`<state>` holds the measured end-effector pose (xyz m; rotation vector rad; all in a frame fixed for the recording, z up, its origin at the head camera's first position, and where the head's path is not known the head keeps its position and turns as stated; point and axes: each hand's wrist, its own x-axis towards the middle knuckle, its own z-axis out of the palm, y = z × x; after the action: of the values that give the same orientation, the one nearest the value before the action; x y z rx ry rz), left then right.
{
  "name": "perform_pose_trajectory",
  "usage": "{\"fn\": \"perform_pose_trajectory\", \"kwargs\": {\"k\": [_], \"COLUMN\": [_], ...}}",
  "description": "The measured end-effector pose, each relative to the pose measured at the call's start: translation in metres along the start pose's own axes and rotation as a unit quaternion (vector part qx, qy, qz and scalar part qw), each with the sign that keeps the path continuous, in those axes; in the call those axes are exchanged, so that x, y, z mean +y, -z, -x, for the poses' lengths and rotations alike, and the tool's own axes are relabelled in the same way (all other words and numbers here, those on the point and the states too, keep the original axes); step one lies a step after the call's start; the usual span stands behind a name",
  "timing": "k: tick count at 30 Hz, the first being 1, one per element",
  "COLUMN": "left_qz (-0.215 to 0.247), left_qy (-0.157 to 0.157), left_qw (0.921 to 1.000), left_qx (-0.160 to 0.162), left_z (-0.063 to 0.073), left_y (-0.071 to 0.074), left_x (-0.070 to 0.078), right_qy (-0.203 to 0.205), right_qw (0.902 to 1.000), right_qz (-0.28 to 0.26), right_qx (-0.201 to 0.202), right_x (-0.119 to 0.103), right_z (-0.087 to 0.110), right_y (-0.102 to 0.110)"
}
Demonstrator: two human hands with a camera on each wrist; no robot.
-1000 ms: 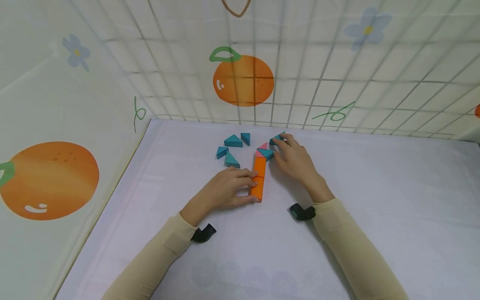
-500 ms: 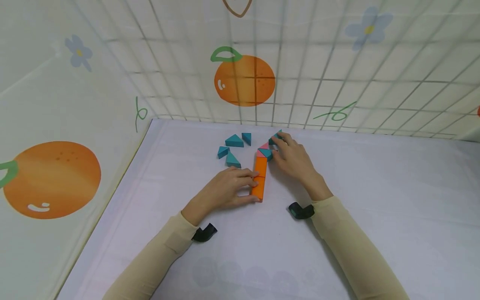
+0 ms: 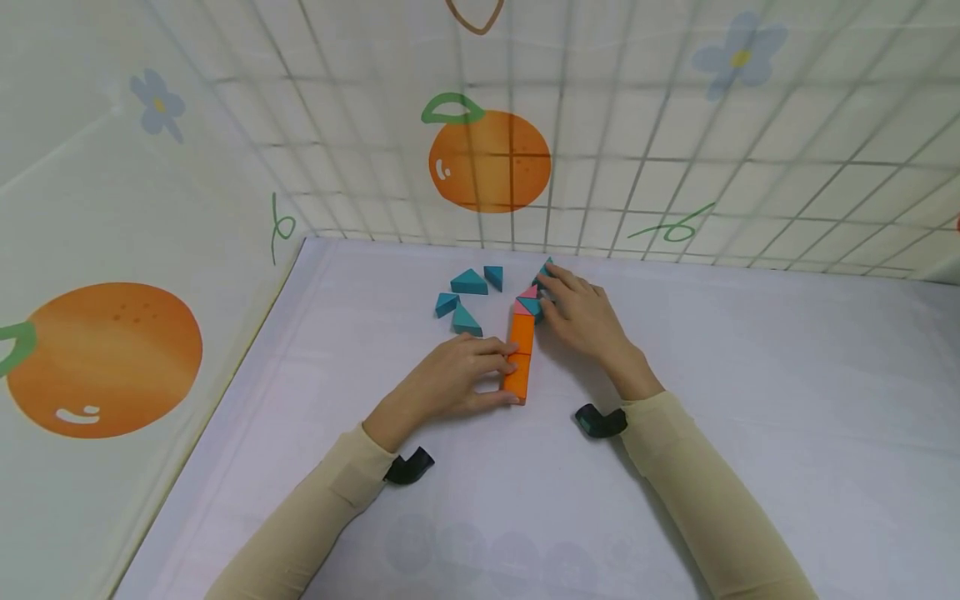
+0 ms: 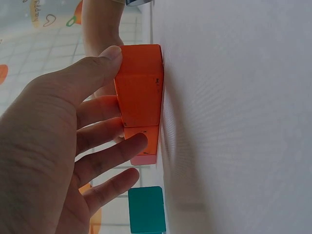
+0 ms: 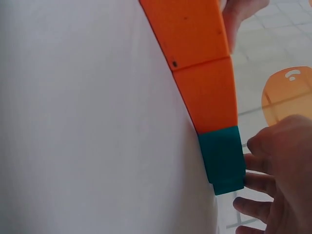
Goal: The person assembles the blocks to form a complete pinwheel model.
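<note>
1. Head view: on the white table (image 3: 675, 350), a near orange block (image 3: 522, 375) and a far orange block (image 3: 522, 332) lay end to end in a row running away from the person.
2. The left hand (image 3: 453, 371) came in from the left with its fingers extended and spread. Its thumb touched the near end of the near orange block, and two fingertips rested at the row's left edge.
3. A near pink piece (image 3: 519, 308) and a far pink piece (image 3: 529, 292) lay beyond the orange row, with a near teal block (image 3: 530, 305) set against them on the right.
4. The right hand (image 3: 592, 321) reached in from the right, fingers loosely extended and apart. Its thumb was at the near teal block and a fingertip was on a far teal block (image 3: 542, 273); a firm pinch could not be told.
5. The far teal block was beside the far pink piece, on its far right; whether they touched could not be told.
6. Left of the row's far end lay four loose teal wedges (image 3: 468, 283).
7. Beyond the table stood a backdrop (image 3: 360, 108) printed with a grid, oranges and flowers.
</note>
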<state>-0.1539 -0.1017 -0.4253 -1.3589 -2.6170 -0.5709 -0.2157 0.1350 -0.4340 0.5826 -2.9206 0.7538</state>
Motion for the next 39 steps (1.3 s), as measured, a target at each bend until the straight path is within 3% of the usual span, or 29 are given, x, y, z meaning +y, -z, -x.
{"fn": "perform_pose_trajectory", "kwargs": {"k": [11,20,39], "left_qz": [-0.002,-0.003,-0.001], "left_qy": [0.003,0.007,0.009], "left_qw": [1.0,0.9999,0.9998], "left_qx": [-0.003,-0.007,-0.015], "left_z": [-0.0002,-0.0006,-0.0006], "left_y": [0.0002,0.0003,0.0012], "left_x": [0.0008,0.0005,0.0008], "right_qy": [0.011,0.032,0.054], "right_qw": [0.9999,0.9991,0.9982], "right_qz": [-0.007,0.024,0.003], "right_qx": [-0.006,0.011,-0.026], "right_x": [-0.0018,-0.0037,-0.0087], "right_z": [-0.0003,-0.0009,-0.0001], "right_y": [-0.0014,-0.0035,-0.004]}}
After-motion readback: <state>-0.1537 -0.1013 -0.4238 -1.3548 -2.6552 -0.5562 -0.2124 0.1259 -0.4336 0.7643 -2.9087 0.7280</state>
